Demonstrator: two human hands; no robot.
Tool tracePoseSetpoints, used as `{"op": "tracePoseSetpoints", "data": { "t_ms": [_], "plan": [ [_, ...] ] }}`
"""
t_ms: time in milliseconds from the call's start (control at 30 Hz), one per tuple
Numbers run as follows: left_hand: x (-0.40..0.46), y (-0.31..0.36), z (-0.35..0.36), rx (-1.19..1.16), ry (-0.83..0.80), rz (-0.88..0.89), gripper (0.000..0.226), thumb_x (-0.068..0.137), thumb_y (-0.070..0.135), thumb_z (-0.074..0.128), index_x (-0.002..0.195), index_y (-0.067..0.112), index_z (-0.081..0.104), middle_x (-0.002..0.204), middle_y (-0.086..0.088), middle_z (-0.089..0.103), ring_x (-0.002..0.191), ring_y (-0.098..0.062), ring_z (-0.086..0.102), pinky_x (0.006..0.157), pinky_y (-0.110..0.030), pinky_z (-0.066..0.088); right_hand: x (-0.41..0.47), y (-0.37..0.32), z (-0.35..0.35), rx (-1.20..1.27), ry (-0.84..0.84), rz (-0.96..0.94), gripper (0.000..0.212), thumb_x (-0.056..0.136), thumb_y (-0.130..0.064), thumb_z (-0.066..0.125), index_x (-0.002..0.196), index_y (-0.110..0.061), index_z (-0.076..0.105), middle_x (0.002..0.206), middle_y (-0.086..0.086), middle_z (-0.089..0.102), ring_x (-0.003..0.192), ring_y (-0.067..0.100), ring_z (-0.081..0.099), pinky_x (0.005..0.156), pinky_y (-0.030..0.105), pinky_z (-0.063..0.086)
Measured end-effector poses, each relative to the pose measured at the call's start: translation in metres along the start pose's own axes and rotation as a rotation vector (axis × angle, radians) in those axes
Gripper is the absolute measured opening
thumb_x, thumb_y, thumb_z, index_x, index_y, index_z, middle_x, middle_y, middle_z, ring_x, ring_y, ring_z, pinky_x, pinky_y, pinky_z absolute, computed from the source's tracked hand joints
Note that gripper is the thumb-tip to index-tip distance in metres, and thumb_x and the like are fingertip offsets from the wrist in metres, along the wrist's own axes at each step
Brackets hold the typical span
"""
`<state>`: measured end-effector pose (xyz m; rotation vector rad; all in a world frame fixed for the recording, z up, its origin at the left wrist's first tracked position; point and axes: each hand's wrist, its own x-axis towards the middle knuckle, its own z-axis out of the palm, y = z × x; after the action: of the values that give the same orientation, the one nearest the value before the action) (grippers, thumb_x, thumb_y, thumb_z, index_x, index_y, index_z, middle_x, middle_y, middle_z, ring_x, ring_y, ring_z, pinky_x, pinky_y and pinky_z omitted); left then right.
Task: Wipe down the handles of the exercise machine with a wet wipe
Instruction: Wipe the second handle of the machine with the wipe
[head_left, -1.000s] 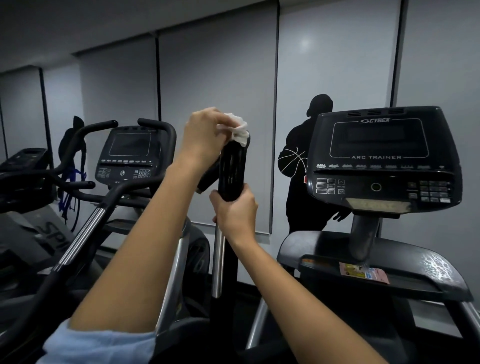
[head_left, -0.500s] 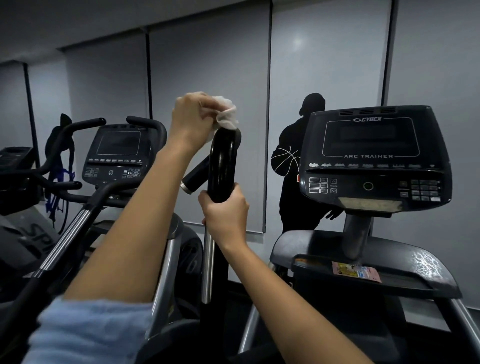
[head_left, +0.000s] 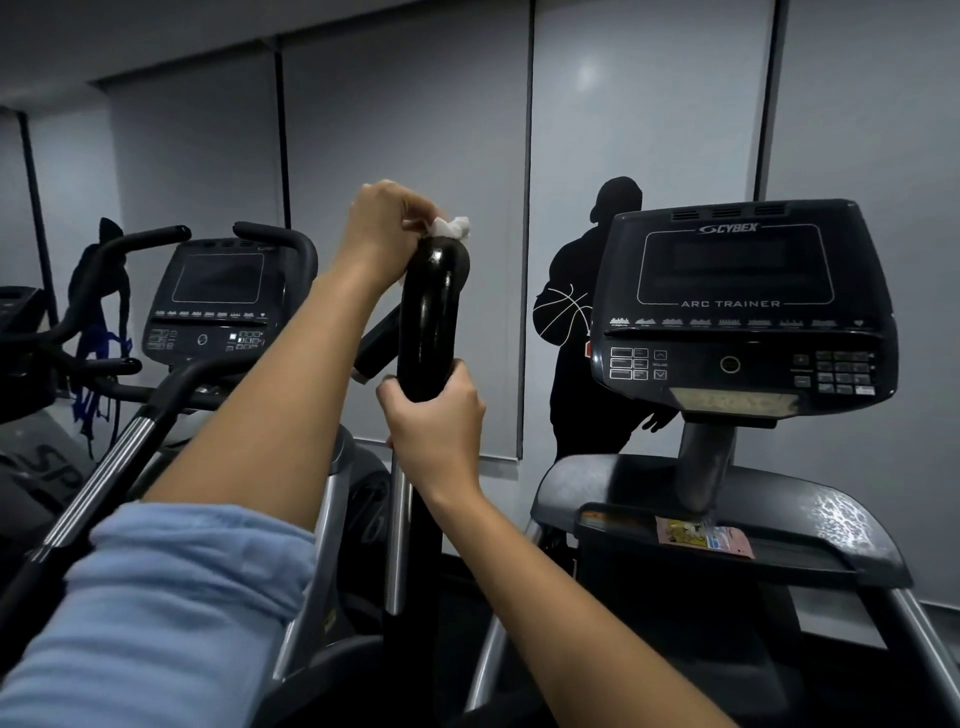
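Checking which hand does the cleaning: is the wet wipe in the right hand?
No, the left hand presses the wet wipe on the handle top; the right hand only grips lower down.

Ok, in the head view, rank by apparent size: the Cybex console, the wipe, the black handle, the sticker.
1. Cybex console
2. Black handle
3. Sticker
4. Wipe, though the left hand hides part of it.
The handle is nearer the camera than the console, so true sizes are unsure.
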<state>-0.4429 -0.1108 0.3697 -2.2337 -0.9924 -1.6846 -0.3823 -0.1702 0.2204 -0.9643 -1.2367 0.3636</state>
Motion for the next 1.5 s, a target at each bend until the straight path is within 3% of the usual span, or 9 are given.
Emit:
{"op": "tracePoseSetpoints", "data": {
  "t_ms": [200, 433, 633, 800, 933, 1033, 1167, 1367, 1500],
  "plan": [
    [-0.01, -0.002, -0.014, -0.079, 0.162, 0.048, 0.019, 0.08, -0.005, 0.059, 0.091, 0.001, 0.073, 0.092, -0.012, 0.073, 0.079, -0.02, 0.067, 0.079, -0.031, 0.056, 0.0, 0.0, 0.0, 0.001, -0.006, -0.004, 0.02, 0.074, -0.027, 0.064, 0.078, -0.018, 0.046, 0.067, -0.002, 0.055, 0.064, 0.029, 0.064, 0.058, 0.046, 0.056],
    [-0.016, -0.006, -0.008, -0.139, 0.061, 0.055, 0.017, 0.076, -0.005, 0.068, 0.09, 0.003, 0.074, 0.093, -0.009, 0.072, 0.087, -0.02, 0.069, 0.086, -0.031, 0.055, -0.001, -0.002, -0.001, 0.013, -0.001, 0.005, 0.02, 0.074, -0.026, 0.064, 0.079, -0.017, 0.046, 0.066, -0.003, 0.054, 0.064, 0.03, 0.064, 0.057, 0.046, 0.056],
    [-0.009, -0.001, 0.007, -0.117, 0.086, -0.01, 0.013, 0.081, 0.01, 0.069, 0.091, 0.002, 0.074, 0.09, -0.005, 0.07, 0.082, -0.013, 0.063, 0.077, -0.014, 0.05, -0.001, -0.002, -0.001, 0.006, 0.014, -0.012, 0.021, 0.075, -0.023, 0.064, 0.073, -0.019, 0.044, 0.061, -0.006, 0.051, 0.059, 0.027, 0.062, 0.055, 0.045, 0.056],
    [-0.009, -0.009, 0.0, -0.082, 0.132, -0.026, 0.015, 0.085, 0.002, 0.062, 0.095, 0.004, 0.073, 0.094, -0.009, 0.073, 0.083, -0.018, 0.067, 0.083, -0.025, 0.055, -0.002, -0.002, -0.001, 0.0, 0.014, -0.018, 0.021, 0.076, -0.025, 0.064, 0.073, -0.021, 0.043, 0.063, -0.005, 0.052, 0.062, 0.03, 0.064, 0.056, 0.045, 0.056],
    [-0.028, -0.011, -0.014, -0.204, 0.189, 0.053, 0.019, 0.082, -0.001, 0.061, 0.095, 0.006, 0.072, 0.089, -0.002, 0.07, 0.072, 0.0, 0.064, 0.076, -0.018, 0.055, -0.001, -0.001, 0.0, -0.004, 0.014, -0.025, 0.02, 0.076, -0.025, 0.064, 0.075, -0.021, 0.044, 0.065, -0.003, 0.054, 0.062, 0.03, 0.064, 0.055, 0.045, 0.056],
    [-0.03, -0.005, -0.006, -0.213, 0.136, 0.08, 0.013, 0.083, 0.009, 0.066, 0.093, 0.006, 0.074, 0.088, -0.003, 0.071, 0.078, -0.015, 0.067, 0.078, -0.028, 0.056, -0.001, -0.001, 0.0, -0.004, 0.026, -0.021, 0.02, 0.076, -0.024, 0.064, 0.074, -0.019, 0.044, 0.063, -0.003, 0.053, 0.06, 0.029, 0.063, 0.054, 0.044, 0.056],
    [-0.017, -0.008, 0.006, -0.167, 0.125, 0.045, 0.013, 0.082, 0.01, 0.068, 0.093, 0.006, 0.074, 0.094, -0.007, 0.073, 0.084, -0.014, 0.067, 0.083, -0.028, 0.055, -0.002, -0.001, 0.0, -0.003, 0.031, -0.025, 0.02, 0.076, -0.023, 0.065, 0.073, -0.019, 0.045, 0.063, -0.003, 0.053, 0.06, 0.026, 0.062, 0.053, 0.044, 0.056],
    [-0.01, -0.014, 0.007, -0.011, 0.065, -0.015, 0.017, 0.089, 0.012, 0.059, 0.094, 0.006, 0.074, 0.086, -0.014, 0.072, 0.079, -0.028, 0.066, 0.08, -0.041, 0.055, -0.001, -0.001, 0.001, 0.005, 0.032, -0.014, 0.02, 0.075, -0.026, 0.065, 0.076, -0.017, 0.047, 0.064, -0.005, 0.053, 0.059, 0.02, 0.058, 0.055, 0.045, 0.057],
    [-0.032, -0.021, -0.002, -0.054, 0.311, 0.105, 0.018, 0.084, 0.011, 0.058, 0.087, 0.006, 0.075, 0.085, -0.011, 0.073, 0.076, -0.019, 0.067, 0.072, -0.037, 0.057, -0.001, 0.0, 0.001, 0.012, 0.023, -0.017, 0.02, 0.075, -0.024, 0.065, 0.075, -0.017, 0.046, 0.062, -0.008, 0.05, 0.056, 0.014, 0.053, 0.056, 0.045, 0.058]
  ]
}}
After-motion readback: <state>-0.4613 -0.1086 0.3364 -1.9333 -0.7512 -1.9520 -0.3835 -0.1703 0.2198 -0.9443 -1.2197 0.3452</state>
